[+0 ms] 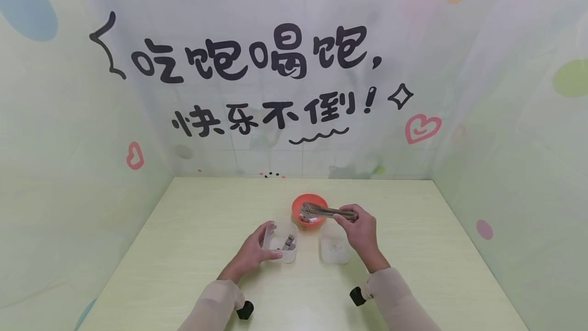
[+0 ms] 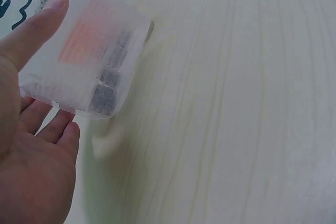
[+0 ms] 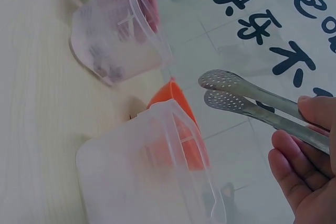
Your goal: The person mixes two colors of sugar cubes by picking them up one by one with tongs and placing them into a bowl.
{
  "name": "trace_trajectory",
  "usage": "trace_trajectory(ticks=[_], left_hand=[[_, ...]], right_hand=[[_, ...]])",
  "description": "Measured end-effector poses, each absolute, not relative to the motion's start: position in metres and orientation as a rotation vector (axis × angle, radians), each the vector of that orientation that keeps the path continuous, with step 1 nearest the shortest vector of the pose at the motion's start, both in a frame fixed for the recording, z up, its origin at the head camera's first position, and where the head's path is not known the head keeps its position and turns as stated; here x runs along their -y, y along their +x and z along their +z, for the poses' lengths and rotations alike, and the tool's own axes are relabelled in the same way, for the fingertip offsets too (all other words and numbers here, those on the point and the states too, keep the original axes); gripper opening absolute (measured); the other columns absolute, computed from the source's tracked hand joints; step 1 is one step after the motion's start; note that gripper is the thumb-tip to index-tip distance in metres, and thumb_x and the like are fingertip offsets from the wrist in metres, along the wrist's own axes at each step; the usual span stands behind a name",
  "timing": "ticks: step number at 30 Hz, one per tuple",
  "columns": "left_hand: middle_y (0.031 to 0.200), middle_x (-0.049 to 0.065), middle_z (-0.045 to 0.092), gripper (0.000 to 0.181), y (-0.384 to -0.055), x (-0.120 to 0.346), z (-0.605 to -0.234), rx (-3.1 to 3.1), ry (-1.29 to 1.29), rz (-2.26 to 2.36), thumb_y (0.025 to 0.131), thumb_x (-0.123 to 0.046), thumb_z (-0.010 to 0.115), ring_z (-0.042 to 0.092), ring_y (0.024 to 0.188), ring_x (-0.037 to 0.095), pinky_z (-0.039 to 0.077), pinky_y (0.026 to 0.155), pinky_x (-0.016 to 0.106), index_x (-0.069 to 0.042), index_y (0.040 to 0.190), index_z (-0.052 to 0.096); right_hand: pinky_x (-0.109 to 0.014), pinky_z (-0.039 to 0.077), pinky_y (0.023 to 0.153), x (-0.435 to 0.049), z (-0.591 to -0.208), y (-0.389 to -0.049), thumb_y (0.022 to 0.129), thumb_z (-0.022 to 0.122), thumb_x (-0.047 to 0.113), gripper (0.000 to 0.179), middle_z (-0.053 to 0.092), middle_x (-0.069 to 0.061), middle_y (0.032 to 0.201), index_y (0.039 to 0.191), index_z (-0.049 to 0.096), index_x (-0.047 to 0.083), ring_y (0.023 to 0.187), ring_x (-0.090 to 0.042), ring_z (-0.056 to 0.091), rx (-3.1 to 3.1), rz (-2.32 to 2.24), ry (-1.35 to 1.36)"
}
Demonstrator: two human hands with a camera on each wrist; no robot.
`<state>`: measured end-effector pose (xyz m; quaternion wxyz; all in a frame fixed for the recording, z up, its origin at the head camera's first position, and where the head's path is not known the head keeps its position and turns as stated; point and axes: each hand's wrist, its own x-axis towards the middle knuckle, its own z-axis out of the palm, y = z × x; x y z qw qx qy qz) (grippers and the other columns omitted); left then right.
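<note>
My left hand [image 1: 251, 252] grips a translucent plastic box [image 1: 274, 240] by its left side, thumb on the near wall. The box is tilted, with several small grey-brown cubes [image 1: 288, 243] gathered toward its right side. Metal tongs [image 1: 332, 212] with perforated tips are pinched in my right hand [image 1: 364, 233]. Their tips stand slightly apart in the right wrist view, with nothing seen between them. In the head view they appear over an orange bowl [image 1: 310, 197], which has something pale and a few small dark bits inside.
A second translucent box [image 1: 334, 258] stands just right of the held one, below my right hand, with something clear in it. The pale wooden table [image 1: 193, 229] meets printed fabric walls at the back [image 1: 257, 160] and on both sides.
</note>
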<state>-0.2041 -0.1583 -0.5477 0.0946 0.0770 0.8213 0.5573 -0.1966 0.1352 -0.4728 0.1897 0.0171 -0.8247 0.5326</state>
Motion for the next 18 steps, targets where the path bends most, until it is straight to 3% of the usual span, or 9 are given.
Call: trace_trajectory(ticks=[18], left_hand=[[0.152,0.015,0.037,0.096,-0.203,0.159,-0.545,-2.424,0.243,1.659,0.071,-0.019,0.087,0.03,0.139,0.039,0.026,0.112,0.052,-0.011,0.15,0.034]], right_hand=[[-0.025,0.05,0.054,-0.118,-0.47,-0.19,0.079,0.08,0.009,0.018,0.069,-0.003,0.08,0.095,0.071,0.007,0.064,-0.013,0.061,2.4,1.658,0.293]])
